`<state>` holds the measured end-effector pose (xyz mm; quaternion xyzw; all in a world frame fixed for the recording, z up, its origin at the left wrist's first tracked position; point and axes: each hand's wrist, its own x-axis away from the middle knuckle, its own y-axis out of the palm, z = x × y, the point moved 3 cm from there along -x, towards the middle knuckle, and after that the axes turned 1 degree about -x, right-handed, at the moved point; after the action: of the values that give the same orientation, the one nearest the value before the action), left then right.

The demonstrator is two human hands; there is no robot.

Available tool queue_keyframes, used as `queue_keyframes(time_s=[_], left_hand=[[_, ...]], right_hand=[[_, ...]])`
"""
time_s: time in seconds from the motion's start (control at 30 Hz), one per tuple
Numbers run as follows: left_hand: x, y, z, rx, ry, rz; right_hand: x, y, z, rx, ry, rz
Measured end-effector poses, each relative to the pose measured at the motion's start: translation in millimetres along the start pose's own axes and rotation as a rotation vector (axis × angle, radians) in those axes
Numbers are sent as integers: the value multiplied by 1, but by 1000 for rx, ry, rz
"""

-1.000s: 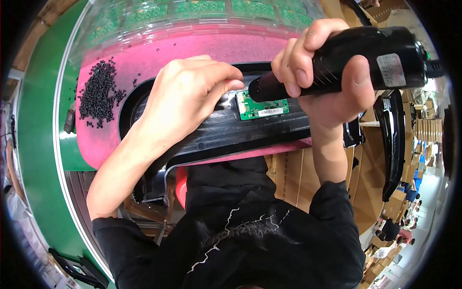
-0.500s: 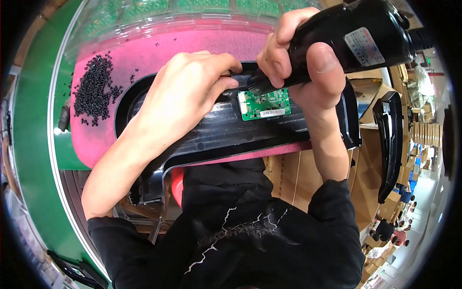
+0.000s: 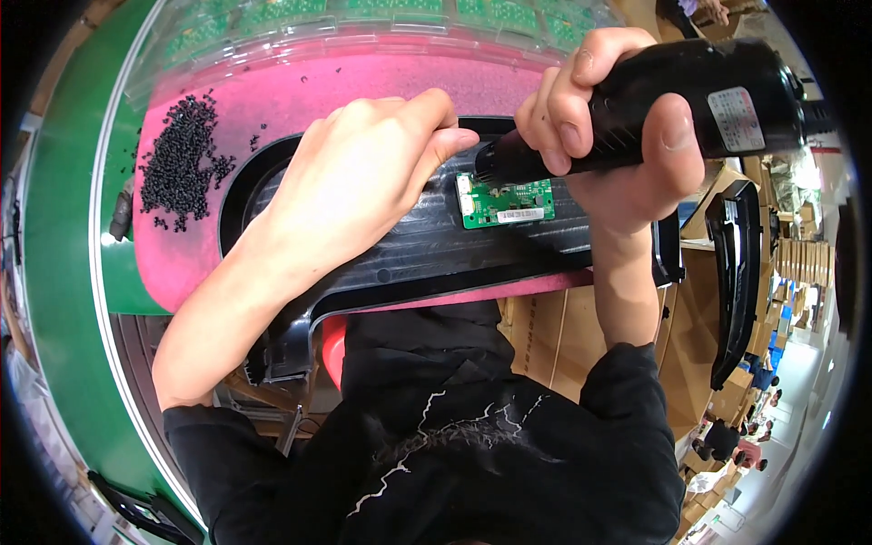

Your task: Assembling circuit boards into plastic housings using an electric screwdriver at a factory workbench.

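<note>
Tight around the board, open on the pink mat

The left hand [image 3: 354, 191] and the right hand [image 3: 618, 136] with its black power tool [image 3: 672, 100] close in the small green circuit board [image 3: 505, 202] from the left, above and the right. A pile of black pellets [image 3: 177, 168] blocks the mat's left end; bare pink mat [image 3: 363, 77] lies beyond the hands, up to the clear tray [image 3: 272, 32].

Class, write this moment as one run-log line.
left hand: pressing black plastic housing | right hand: gripping electric screwdriver | tip: at green circuit board | black screws: on pink mat
</note>
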<state>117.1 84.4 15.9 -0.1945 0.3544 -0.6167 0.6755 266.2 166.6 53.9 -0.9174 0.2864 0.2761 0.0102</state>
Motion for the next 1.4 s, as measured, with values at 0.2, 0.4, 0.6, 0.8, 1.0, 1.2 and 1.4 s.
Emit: queue_keyframes(time_s=[0.2,0.4,0.6,0.8,1.0,1.2,1.4], left_hand=[[-2,2,-1,32,29,3],[0,5,-5,48,68,21],[2,8,-4,43,186,-98],[2,7,6,169,267,-144],[3,5,7,233,294,-88],[7,5,17,-57,408,58],[9,5,23,-87,453,133]], right_hand=[[-5,2,4,12,54,-11],[-1,20,-10,-53,346,134],[3,10,-8,16,-34,58],[5,8,-44,-176,-202,-18],[4,16,-55,-122,-195,12],[15,18,-51,45,-180,254],[11,23,-54,88,-136,135]])
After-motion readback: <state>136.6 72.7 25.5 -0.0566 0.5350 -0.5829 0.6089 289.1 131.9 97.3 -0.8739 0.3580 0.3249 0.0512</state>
